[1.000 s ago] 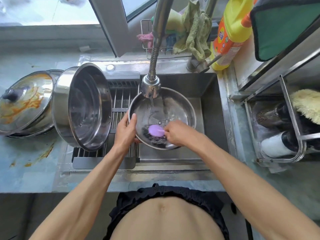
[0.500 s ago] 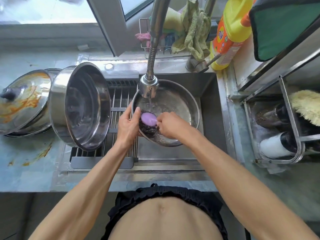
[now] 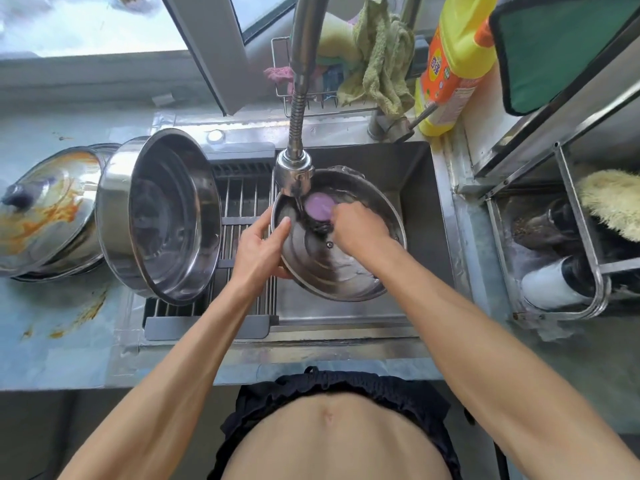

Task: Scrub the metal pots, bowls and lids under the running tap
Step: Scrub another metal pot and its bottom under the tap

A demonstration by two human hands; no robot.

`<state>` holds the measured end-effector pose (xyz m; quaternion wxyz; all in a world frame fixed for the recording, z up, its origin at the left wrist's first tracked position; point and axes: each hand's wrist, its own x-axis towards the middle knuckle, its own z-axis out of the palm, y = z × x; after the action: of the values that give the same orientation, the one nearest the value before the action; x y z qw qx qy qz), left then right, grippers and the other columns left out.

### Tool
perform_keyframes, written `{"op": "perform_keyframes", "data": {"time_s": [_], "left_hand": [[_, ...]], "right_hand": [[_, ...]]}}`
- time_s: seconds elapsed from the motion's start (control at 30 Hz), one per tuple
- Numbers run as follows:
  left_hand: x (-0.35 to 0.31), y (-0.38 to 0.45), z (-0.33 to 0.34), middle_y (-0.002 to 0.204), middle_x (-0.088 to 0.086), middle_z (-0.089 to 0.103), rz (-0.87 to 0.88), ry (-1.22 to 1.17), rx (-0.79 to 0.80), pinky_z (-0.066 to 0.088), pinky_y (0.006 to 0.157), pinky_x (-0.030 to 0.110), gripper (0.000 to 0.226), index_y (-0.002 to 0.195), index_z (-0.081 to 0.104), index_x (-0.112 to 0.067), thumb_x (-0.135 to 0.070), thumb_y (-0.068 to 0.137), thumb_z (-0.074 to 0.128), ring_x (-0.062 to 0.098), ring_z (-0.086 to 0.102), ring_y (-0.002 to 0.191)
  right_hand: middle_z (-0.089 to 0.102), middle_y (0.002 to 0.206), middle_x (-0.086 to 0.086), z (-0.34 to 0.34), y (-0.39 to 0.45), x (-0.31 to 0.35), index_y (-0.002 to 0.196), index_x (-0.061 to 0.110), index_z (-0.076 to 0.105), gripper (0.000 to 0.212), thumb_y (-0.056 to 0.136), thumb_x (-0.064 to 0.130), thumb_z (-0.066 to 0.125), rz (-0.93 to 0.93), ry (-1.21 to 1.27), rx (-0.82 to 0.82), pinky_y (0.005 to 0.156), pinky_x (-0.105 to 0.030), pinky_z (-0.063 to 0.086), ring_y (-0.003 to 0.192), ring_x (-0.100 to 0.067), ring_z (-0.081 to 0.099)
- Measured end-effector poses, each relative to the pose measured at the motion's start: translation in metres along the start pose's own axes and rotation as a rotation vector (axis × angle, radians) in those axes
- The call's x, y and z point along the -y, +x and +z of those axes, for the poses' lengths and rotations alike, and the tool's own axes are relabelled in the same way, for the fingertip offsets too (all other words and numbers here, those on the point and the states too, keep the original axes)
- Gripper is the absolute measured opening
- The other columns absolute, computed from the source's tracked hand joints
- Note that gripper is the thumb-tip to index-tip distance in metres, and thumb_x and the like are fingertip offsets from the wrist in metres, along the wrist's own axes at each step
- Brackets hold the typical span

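Note:
A steel lid (image 3: 341,268) is tilted in the sink, inner side up, under the tap head (image 3: 294,174), from which a thin stream of water runs. My left hand (image 3: 261,244) grips the lid's left rim, thumb inside. My right hand (image 3: 358,226) holds a purple-topped wire scrubber (image 3: 318,207) against the lid's upper part. A big steel pot (image 3: 162,216) lies on its side on the drying rack (image 3: 242,209). A lid with orange stains (image 3: 45,209) rests on the left counter.
A yellow detergent bottle (image 3: 450,64) and a green cloth (image 3: 379,60) on a wire caddy stand behind the sink (image 3: 426,209). A metal rack (image 3: 571,244) with jars and a brush is at right. Orange smears mark the left counter (image 3: 62,320).
The scrubber and my right hand have moved up the lid, from its lower edge to just beneath the tap head. My left hand stays on the rim, and the lid has tipped more.

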<state>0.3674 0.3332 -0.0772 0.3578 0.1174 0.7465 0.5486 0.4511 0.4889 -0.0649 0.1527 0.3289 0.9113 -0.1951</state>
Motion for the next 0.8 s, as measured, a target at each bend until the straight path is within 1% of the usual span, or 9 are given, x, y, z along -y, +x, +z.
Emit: {"op": "perform_keyframes", "data": {"time_s": [0.07,0.17,0.3,0.37,0.43,0.5,0.57,0.7,0.8], "left_hand": [[-0.003,0.006,-0.002,0.097,0.011,0.077,-0.006,0.036,-0.017,0.06,0.048,0.041,0.026,0.13,0.065,-0.031,-0.032,0.106,0.054,0.025,0.076,0.066],[-0.005,0.011,-0.003,0.093,0.016,0.076,-0.031,0.076,-0.079,0.061,0.052,0.055,0.02,0.116,0.069,-0.034,-0.036,0.106,0.052,0.033,0.076,0.068],[-0.003,0.009,-0.013,0.087,0.008,0.077,-0.063,0.062,-0.123,0.06,0.048,0.041,0.024,0.122,0.069,-0.029,-0.034,0.106,0.053,0.023,0.075,0.062],[0.0,0.005,-0.017,0.087,0.008,0.075,-0.045,0.079,-0.058,0.06,0.049,0.04,0.028,0.13,0.067,-0.031,-0.035,0.106,0.053,0.024,0.074,0.064],[0.002,0.002,-0.017,0.092,0.016,0.075,-0.033,0.093,0.006,0.061,0.051,0.043,0.031,0.135,0.064,-0.036,-0.036,0.105,0.055,0.035,0.075,0.07],[0.003,-0.001,-0.013,0.096,0.023,0.074,-0.045,0.1,0.028,0.062,0.053,0.046,0.033,0.137,0.062,-0.036,-0.038,0.104,0.056,0.04,0.074,0.073],[0.002,-0.001,-0.006,0.095,0.023,0.074,-0.042,0.093,0.026,0.062,0.053,0.049,0.032,0.136,0.063,-0.035,-0.037,0.104,0.056,0.036,0.073,0.07],[0.001,0.007,-0.004,0.091,0.019,0.075,-0.05,0.13,-0.082,0.062,0.055,0.056,0.03,0.127,0.068,-0.029,-0.041,0.104,0.053,0.035,0.074,0.071],[0.002,0.015,-0.013,0.085,-0.001,0.073,-0.028,0.167,-0.155,0.061,0.053,0.037,0.027,0.116,0.072,-0.023,-0.036,0.105,0.052,0.013,0.073,0.07]], "right_hand": [[0.068,0.108,-0.015,0.004,0.001,0.01,0.113,0.009,0.067,0.027,0.095,0.014,0.048,-0.119,0.056,0.079,0.073,-0.032,0.043,0.099,-0.035,0.064],[0.068,0.092,-0.011,-0.001,-0.006,0.011,0.102,0.009,0.071,0.026,0.096,0.017,0.047,-0.176,0.121,0.314,0.062,-0.03,0.044,0.083,-0.028,0.062],[0.058,0.088,-0.015,-0.008,-0.009,-0.017,0.089,0.003,0.058,0.049,0.098,0.05,0.045,-0.045,-0.127,0.506,0.07,-0.032,0.05,0.089,-0.036,0.06],[0.06,0.113,-0.02,-0.009,-0.008,-0.033,0.111,0.003,0.059,0.052,0.095,0.052,0.049,0.111,-0.162,0.451,0.081,-0.036,0.048,0.105,-0.041,0.06],[0.056,0.131,-0.016,-0.011,-0.009,-0.037,0.128,0.005,0.057,0.04,0.095,0.028,0.051,0.191,-0.146,0.294,0.083,-0.037,0.044,0.115,-0.038,0.058],[0.06,0.129,-0.014,-0.007,-0.007,-0.032,0.128,0.007,0.059,0.037,0.092,0.011,0.052,0.163,-0.118,0.156,0.086,-0.037,0.047,0.115,-0.035,0.06],[0.065,0.122,-0.016,0.004,-0.003,-0.02,0.123,0.01,0.063,0.034,0.091,0.009,0.051,0.061,-0.031,0.057,0.082,-0.036,0.048,0.11,-0.036,0.063],[0.064,0.095,-0.01,0.015,-0.001,0.01,0.093,0.015,0.064,0.018,0.098,0.019,0.047,-0.143,0.204,0.161,0.07,-0.032,0.041,0.098,-0.033,0.063],[0.069,0.095,-0.007,0.006,-0.008,0.011,0.104,0.012,0.071,0.025,0.099,0.021,0.049,-0.232,0.163,0.368,0.072,-0.036,0.051,0.088,-0.026,0.064]]}}
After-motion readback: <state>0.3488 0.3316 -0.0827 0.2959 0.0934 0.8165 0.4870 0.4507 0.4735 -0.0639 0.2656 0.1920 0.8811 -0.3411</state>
